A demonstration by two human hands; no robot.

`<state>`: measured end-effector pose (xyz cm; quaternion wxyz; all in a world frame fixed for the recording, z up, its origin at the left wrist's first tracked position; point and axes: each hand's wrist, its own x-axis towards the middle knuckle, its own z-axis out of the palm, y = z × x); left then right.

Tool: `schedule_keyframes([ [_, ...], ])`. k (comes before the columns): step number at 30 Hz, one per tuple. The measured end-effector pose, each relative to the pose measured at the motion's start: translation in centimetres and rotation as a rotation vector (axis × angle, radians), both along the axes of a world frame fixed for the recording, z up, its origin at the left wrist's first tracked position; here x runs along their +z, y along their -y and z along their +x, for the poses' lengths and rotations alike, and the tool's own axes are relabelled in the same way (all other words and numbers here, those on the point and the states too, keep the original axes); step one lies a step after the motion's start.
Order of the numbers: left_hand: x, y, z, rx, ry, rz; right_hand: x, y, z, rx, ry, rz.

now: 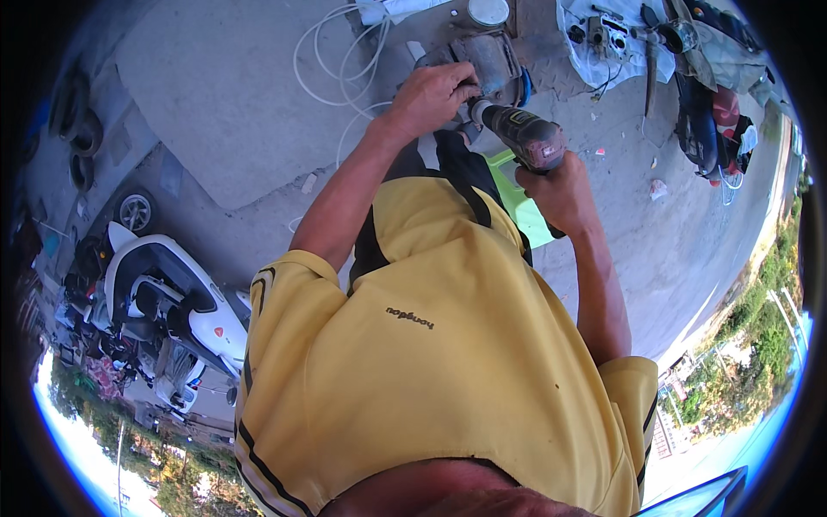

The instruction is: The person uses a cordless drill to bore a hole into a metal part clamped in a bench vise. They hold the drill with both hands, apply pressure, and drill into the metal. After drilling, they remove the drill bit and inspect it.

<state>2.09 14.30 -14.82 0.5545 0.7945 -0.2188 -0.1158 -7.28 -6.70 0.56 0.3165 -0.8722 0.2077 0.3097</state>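
Note:
In my right hand (pixel 562 194) is a dark cordless drill (pixel 522 131), gripped by its handle, its nose pointing up and to the left. My left hand (pixel 432 96) is at the drill's front end, fingers curled and pinched together. What those fingers hold, if anything, is too small to make out. Just beyond both hands, a grimy grey metal block (pixel 495 62), like a machine part, sits low near the ground. The drill's tip lies close to its near side; whether they touch is hidden by my fingers.
A light green plastic stool (pixel 519 205) is under me. Thin white hose (pixel 303 53) loops at the far left. A round tub (pixel 488 11) stands behind the block. Metal parts lie on a plastic sheet (pixel 579 53) at far right. A white scooter (pixel 211 332) and a wheel (pixel 136 211) are left.

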Motion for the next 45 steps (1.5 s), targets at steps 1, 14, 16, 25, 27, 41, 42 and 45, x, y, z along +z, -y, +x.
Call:
schedule_keyframes([
  [1,-0.1,0.0,0.0,0.004,0.011,0.003,0.0,-0.1,0.1,0.017,0.021,0.011],
  [14,-0.1,0.2,-0.1,0.021,0.039,-0.014,-0.8,1.4,-0.4,0.003,-0.029,-0.108],
  [16,0.1,0.2,-0.1,0.022,0.021,0.0,-1.2,2.2,-1.7,-0.098,0.001,-0.046],
  [25,-0.1,0.2,0.0,0.002,0.042,-0.009,-0.3,0.0,-0.8,-0.085,-0.002,0.003],
  [27,-0.3,0.3,-0.1,0.01,0.053,0.001,0.0,-0.3,-0.5,-0.054,-0.013,-0.004],
  [41,-0.6,0.3,-0.2,0.023,0.061,-0.023,-0.7,0.4,-0.7,-0.055,-0.056,-0.07],
  [42,-0.6,0.3,-0.2,0.022,0.065,-0.02,-0.8,0.7,-0.7,-0.057,-0.065,-0.088],
  [45,-0.7,0.2,-0.2,0.024,0.028,-0.024,-1.3,2.2,-1.5,-0.095,-0.03,-0.069],
])
